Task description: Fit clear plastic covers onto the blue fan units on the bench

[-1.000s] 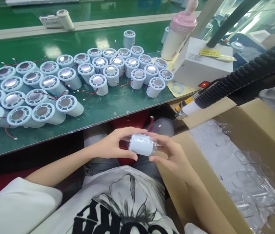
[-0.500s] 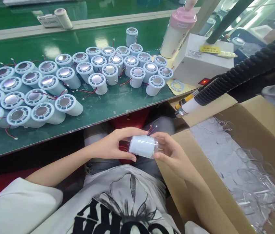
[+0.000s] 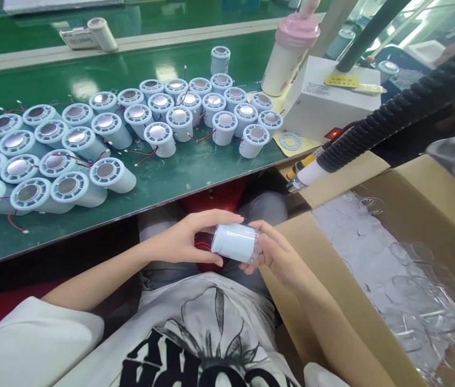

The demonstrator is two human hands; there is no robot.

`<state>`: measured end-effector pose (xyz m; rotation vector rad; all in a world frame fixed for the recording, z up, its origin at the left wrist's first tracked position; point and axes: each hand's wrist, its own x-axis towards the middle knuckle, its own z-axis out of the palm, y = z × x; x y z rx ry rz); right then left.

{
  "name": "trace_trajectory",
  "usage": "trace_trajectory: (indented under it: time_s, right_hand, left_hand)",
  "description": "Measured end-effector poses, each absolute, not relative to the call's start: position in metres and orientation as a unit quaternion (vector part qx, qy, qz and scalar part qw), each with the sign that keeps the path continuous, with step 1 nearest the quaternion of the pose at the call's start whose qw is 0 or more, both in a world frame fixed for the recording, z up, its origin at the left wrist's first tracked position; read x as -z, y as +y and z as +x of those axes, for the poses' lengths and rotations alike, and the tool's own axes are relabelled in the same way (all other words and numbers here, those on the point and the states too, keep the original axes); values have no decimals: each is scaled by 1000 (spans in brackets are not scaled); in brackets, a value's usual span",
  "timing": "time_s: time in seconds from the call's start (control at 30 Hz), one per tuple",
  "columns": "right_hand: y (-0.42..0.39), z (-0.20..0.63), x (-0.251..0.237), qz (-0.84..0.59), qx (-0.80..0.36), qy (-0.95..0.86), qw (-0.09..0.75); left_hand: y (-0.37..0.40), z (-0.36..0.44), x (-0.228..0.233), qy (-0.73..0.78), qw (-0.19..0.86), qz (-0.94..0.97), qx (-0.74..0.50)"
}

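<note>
Pale-blue cylinder point(image 3: 233, 242) held sideways over the lap point(image 3: 247, 280), likely cradled two-handed for steadiness: left hand's point(image 3: 185, 236) fingers bent around it in a wide C, right hand's point(image 3: 282, 258) closed on its far end.

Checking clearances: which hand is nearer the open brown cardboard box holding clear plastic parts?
Right: the right hand is beside the box, on the right end of a pale-blue cylinder; the left hand is farther left, around the cylinder's other end.
</note>
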<state>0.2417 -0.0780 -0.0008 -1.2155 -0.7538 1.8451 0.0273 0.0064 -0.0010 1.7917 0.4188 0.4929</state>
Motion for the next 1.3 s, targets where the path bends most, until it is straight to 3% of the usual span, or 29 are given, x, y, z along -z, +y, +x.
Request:
trace_trajectory:
  time_s: [0.53, 0.7, 0.8, 0.93, 1.1, 1.17, 1.3]
  right_hand:
    - [-69, 234, -9, -434, -833, -184, 289]
    - [-71, 234, -2, -411, -844, -228, 258]
    - [-77, 236, 5, -459, -761, -326, 322]
    - [-83, 244, 10, -490, -514, -544, 447]
    - [-83, 251, 10, -388, -294, -769, 414]
    - [-84, 250, 9, -395, -338, -742, 423]
    - [-87, 244, 5, -406, -572, -538, 468]
  left_hand:
    - [7, 29, -1, 155, 600, 749, -235]
    - [1, 29, -6, 194, 615, 734, -214]
    - [-2, 29, -10, 227, 633, 713, -197]
    - [-4, 29, -14, 259, 664, 678, -179]
    - [-4, 27, -16, 270, 690, 654, -151]
    - [-2, 26, -16, 254, 679, 672, -149]
    - [1, 23, -17, 197, 642, 724, -158]
